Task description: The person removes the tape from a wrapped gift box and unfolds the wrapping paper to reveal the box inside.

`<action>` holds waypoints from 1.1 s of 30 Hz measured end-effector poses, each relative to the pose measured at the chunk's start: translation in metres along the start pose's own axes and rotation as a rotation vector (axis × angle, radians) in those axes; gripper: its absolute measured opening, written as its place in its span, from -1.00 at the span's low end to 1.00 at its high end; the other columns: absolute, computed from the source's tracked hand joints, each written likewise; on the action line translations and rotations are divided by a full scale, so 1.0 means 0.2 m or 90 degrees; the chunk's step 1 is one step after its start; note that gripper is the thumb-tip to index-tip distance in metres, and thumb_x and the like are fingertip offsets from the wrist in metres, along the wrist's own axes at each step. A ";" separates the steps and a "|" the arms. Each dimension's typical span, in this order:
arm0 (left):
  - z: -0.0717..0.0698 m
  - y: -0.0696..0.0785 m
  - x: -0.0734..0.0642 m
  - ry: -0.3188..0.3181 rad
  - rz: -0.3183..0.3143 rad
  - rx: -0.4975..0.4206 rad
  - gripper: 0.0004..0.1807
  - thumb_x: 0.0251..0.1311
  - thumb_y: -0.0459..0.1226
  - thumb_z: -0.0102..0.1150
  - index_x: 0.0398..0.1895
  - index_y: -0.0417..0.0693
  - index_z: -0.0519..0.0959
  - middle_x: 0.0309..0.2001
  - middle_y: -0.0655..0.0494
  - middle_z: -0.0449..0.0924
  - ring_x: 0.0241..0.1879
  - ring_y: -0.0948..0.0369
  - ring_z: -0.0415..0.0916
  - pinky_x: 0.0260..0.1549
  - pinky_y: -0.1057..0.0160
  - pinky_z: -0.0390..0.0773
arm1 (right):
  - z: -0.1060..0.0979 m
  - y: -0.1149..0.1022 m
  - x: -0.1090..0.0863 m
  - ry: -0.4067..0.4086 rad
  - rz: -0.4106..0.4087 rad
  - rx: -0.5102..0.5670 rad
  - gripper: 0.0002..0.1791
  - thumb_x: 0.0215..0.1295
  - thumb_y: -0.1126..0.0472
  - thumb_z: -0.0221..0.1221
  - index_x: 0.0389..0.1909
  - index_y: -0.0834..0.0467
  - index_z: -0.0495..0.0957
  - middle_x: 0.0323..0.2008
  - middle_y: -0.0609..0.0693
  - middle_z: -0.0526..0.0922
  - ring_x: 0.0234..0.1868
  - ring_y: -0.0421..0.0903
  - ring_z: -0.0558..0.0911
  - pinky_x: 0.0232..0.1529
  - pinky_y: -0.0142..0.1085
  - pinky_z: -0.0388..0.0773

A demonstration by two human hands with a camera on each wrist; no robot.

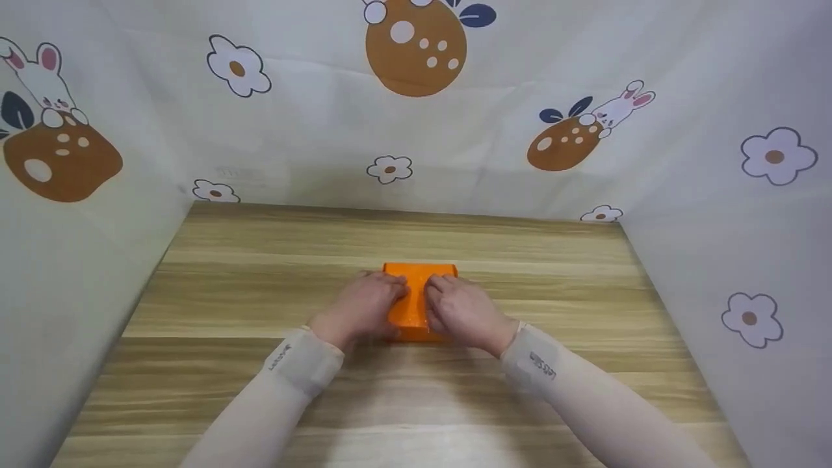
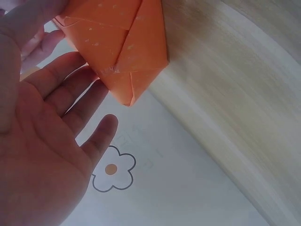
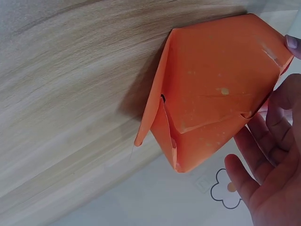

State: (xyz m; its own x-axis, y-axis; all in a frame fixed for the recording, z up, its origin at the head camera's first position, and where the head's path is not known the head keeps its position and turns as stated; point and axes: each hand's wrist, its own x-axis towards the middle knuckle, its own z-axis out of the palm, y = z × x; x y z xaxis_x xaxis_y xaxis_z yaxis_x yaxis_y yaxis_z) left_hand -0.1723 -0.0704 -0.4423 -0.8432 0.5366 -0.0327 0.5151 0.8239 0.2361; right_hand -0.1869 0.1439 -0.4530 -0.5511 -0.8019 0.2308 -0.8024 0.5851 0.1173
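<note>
An orange box of thin card or folded paper point(image 1: 417, 305) sits on the table in the middle of the head view. My left hand point(image 1: 365, 304) grips its left side, with bent fingers over the top edge. On the opposite side my right hand point(image 1: 469, 313) holds the box with curled fingers close to the middle of the top. Folded seams and pale specks mark the box point(image 2: 110, 44) in the left wrist view. From the right wrist, one loose flap point(image 3: 156, 106) stands out at the end of the box point(image 3: 221, 80). Fingertips are partly hidden behind its edges.
The wood-grain table point(image 1: 260, 260) carries the box. Pale cloth walls point(image 1: 312, 117) with printed rabbits, fruit and flowers enclose the table at the back, left and right. Both wrists wear a light band point(image 1: 305, 361).
</note>
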 end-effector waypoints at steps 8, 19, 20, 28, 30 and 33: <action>0.00 0.00 0.00 0.035 0.026 0.000 -0.30 -0.11 -0.10 0.50 0.17 -0.16 0.61 0.22 -0.05 0.55 0.23 -0.04 0.44 0.25 -0.12 0.31 | -0.03 -0.01 -0.05 0.009 -0.012 0.034 -0.72 0.32 0.14 0.14 -0.10 0.26 0.59 -0.11 0.06 0.60 -0.19 -0.01 0.59 -0.17 -0.22 0.61; 0.01 0.00 0.00 0.023 0.012 -0.006 -0.26 -0.05 -0.04 0.51 0.23 -0.16 0.57 0.27 -0.02 0.51 0.28 -0.01 0.39 0.30 -0.08 0.26 | -0.06 -0.03 -0.14 0.008 -0.022 0.092 -0.85 0.31 0.15 0.16 -0.19 0.11 0.60 -0.07 -0.05 0.60 -0.13 -0.10 0.59 -0.07 -0.26 0.58; 0.01 0.00 0.00 0.021 0.010 -0.007 -0.26 -0.05 -0.04 0.51 0.24 -0.15 0.56 0.28 -0.02 0.51 0.28 -0.01 0.39 0.30 -0.08 0.25 | -0.06 -0.03 -0.14 0.011 -0.024 0.097 -0.86 0.31 0.15 0.17 -0.20 0.10 0.60 -0.07 -0.06 0.60 -0.12 -0.11 0.60 -0.06 -0.27 0.58; 0.01 -0.01 -0.01 0.003 0.000 -0.021 -0.23 -0.03 -0.04 0.50 0.29 -0.12 0.52 0.33 0.00 0.45 0.33 -0.01 0.33 0.34 -0.10 0.19 | -0.09 -0.01 -0.19 0.050 -0.023 0.132 -0.82 0.28 0.18 0.28 -0.12 0.08 0.63 -0.15 -0.11 0.62 -0.21 -0.18 0.61 -0.18 -0.30 0.62; 0.01 -0.01 -0.01 -0.002 -0.007 -0.025 -0.22 -0.03 -0.03 0.51 0.30 -0.11 0.51 0.34 0.01 0.43 0.34 0.00 0.31 0.35 -0.08 0.18 | -0.10 0.00 -0.19 0.046 -0.016 0.128 -0.79 0.26 0.18 0.30 -0.09 0.08 0.62 -0.14 -0.11 0.63 -0.20 -0.18 0.62 -0.18 -0.30 0.62; 0.01 -0.01 -0.01 -0.002 -0.010 -0.025 -0.21 -0.03 -0.03 0.51 0.31 -0.10 0.51 0.34 0.01 0.44 0.34 0.01 0.31 0.36 -0.06 0.17 | -0.10 0.01 -0.20 0.024 0.000 0.102 -0.66 0.22 0.13 0.35 -0.01 0.09 0.59 -0.06 -0.06 0.62 -0.09 -0.12 0.61 -0.05 -0.24 0.60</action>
State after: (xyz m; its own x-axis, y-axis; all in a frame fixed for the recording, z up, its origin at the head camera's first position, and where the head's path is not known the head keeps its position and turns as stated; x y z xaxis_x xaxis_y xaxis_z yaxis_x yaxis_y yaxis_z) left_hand -0.1717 -0.0721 -0.4447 -0.8505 0.5245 -0.0405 0.4953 0.8243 0.2742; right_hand -0.1611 0.1797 -0.4438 -0.5442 -0.7952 0.2675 -0.8305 0.5557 -0.0376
